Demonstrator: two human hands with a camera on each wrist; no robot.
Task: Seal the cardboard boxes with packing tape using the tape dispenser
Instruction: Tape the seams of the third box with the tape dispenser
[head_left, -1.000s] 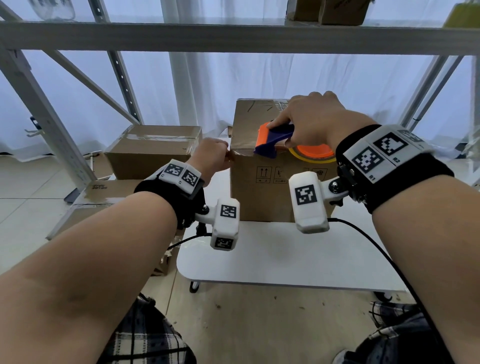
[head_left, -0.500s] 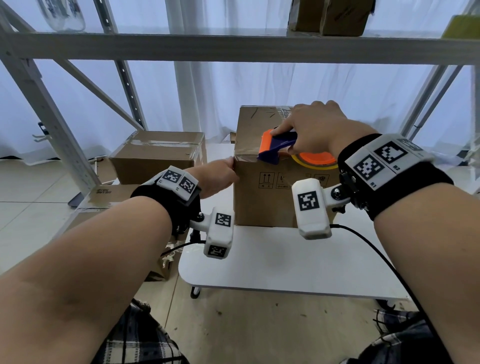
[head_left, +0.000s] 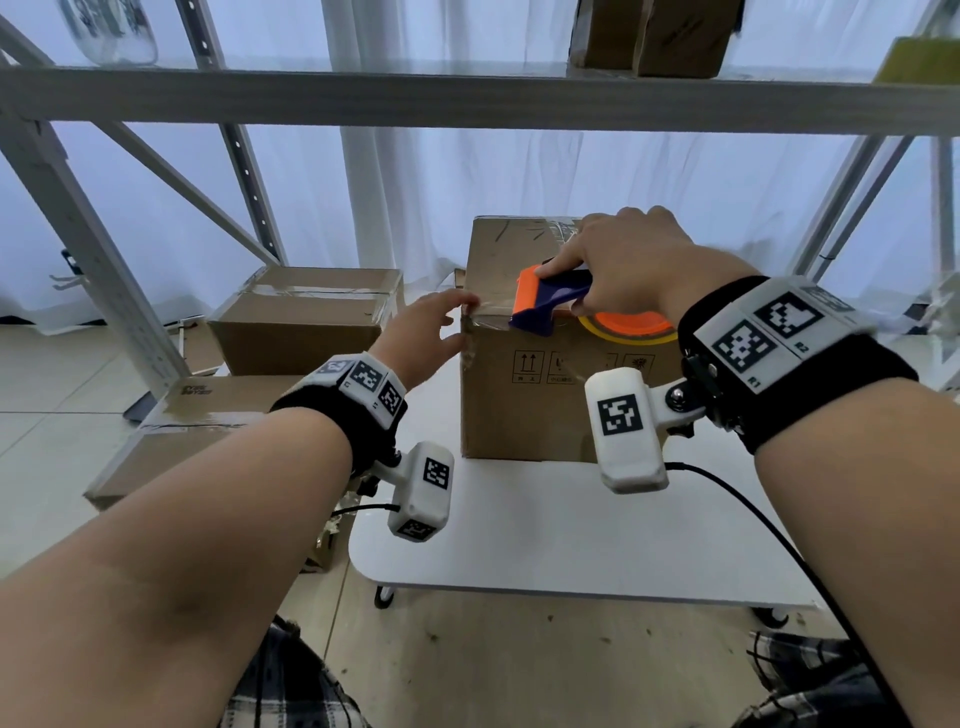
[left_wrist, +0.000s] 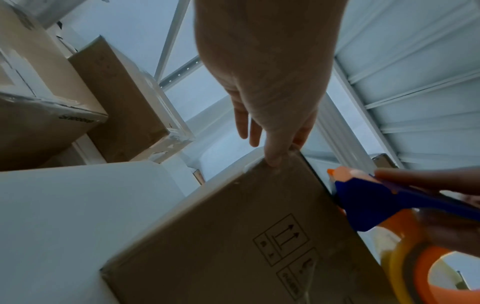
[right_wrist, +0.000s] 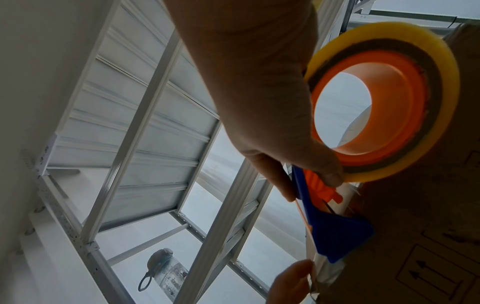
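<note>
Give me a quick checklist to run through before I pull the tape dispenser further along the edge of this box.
1. Right hand grips the tape dispenser: ok.
2. Dispenser's front end sits at the top front edge of the cardboard box: ok.
3. Left hand fingertips press the tape end at the box's near left corner: ok.
4. Box stands flat on the white table: ok.
5. Tape lies smooth, without wrinkles: cannot tell, it is clear and glary.
6. Tape left on the roll: ok, a yellowish layer remains round the orange core.
</note>
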